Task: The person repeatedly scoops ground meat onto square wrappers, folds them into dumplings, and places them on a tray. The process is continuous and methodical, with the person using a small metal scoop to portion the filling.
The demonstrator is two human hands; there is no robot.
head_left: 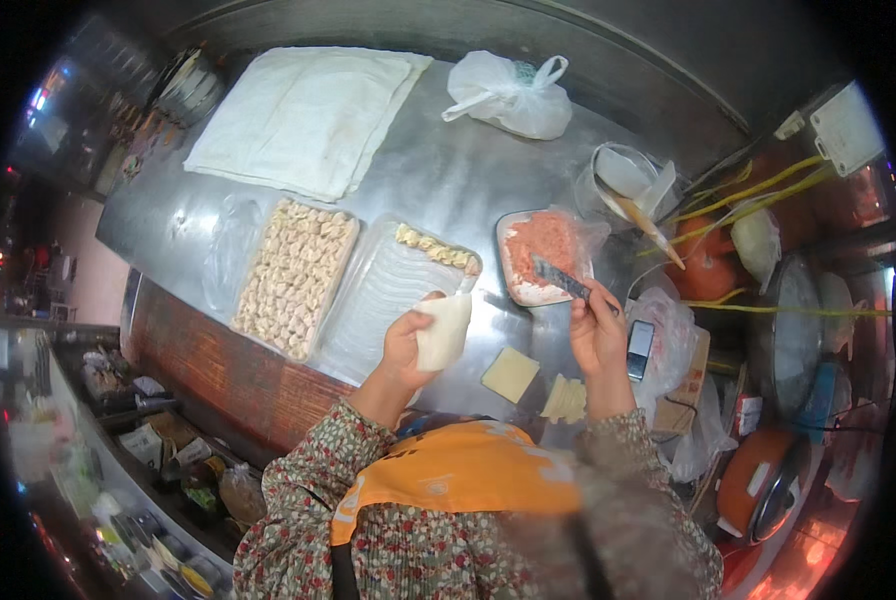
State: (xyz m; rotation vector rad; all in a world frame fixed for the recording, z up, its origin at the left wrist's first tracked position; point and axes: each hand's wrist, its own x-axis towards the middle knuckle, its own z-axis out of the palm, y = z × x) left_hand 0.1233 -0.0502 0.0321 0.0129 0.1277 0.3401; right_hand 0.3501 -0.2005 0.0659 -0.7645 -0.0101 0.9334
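Pale, thin dough wrappers [445, 332] are held upright in my left hand [400, 350], with the fingers curled around their edge. My right hand [598, 335] grips the dark handle of a flat spatula [558, 275]. Its blade dips into pink minced meat [543, 243] in a white-rimmed tub [503, 262]. Left of the tub, a clear tray [378, 300] carries a short row of folded dumplings [438, 248] along its far end. Beside it stands a tray full of dumplings [293, 280]. Close to my body lie a square stack of yellowish wrappers [511, 374] and some dough strips [565, 398].
A folded white cloth [303, 120] covers the steel table's far left. Behind the trays sits a knotted plastic bag [513, 95]. To the right are a clear container [628, 175] with a wooden-handled tool, a phone [640, 350], yellow cords [758, 190] and an orange pot [763, 475].
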